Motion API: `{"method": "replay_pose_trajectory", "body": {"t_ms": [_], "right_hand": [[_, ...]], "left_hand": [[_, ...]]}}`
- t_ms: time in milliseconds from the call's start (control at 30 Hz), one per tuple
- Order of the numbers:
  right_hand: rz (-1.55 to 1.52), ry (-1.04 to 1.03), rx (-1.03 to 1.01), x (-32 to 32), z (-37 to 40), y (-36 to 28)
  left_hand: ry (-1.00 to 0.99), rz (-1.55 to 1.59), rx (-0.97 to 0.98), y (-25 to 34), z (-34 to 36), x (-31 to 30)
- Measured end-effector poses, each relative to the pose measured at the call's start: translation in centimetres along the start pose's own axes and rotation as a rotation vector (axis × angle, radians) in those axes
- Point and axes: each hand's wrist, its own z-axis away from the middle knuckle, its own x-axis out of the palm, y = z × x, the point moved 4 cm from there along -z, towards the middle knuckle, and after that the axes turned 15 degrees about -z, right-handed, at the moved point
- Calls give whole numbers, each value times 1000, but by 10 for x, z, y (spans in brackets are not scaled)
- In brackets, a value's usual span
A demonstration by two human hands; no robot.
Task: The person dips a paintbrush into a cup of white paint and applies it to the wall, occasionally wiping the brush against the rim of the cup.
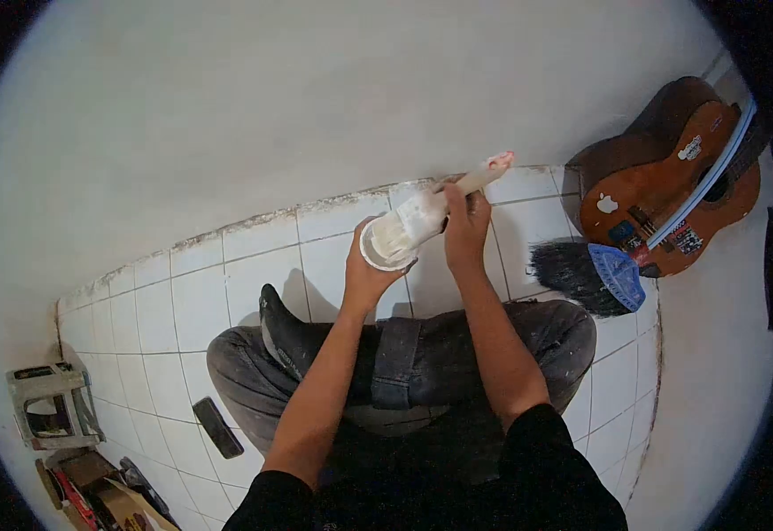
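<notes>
My left hand (367, 274) is wrapped round a white cup (366, 253), tilted so that its open mouth faces up toward me. A wide paintbrush (420, 217) has its pale bristles at the cup's mouth, over or inside it. White paint coats the brush head. My right hand (467, 221) grips the brush where the head meets the handle, and the light handle sticks out to the upper right with a reddish mark at its end. How much the cup holds is hidden by the bristles.
A pale wall (316, 106) rises just ahead of the white tiled floor (262, 239). At right, a guitar (643, 199) leans in the corner beside a black-bristled broom (590, 276). A phone (218, 427), a grey stool (50, 403) and a cardboard box (130, 504) lie at lower left.
</notes>
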Motion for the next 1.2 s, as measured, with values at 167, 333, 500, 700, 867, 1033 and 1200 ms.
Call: {"method": "replay_pose_trajectory", "body": {"t_ms": [167, 333, 500, 700, 867, 1033, 1200], "right_hand": [[-420, 337, 371, -11, -7, 15], [-596, 384, 502, -21, -9, 33], [-789, 225, 573, -21, -10, 28], [-722, -8, 167, -1, -16, -29], [-205, -259, -252, 12, -13, -57], [145, -235, -303, 28, -13, -61], [219, -231, -328, 22, -15, -20]], "left_hand": [[-9, 11, -12, 1, 0, 0], [56, -98, 46, 0, 0, -1], [48, -80, 33, 1, 0, -2], [48, -103, 44, 1, -1, -2], [50, -90, 27, 2, 1, -1], [40, -125, 34, 1, 1, -2], [39, -79, 35, 0, 1, -1]]}}
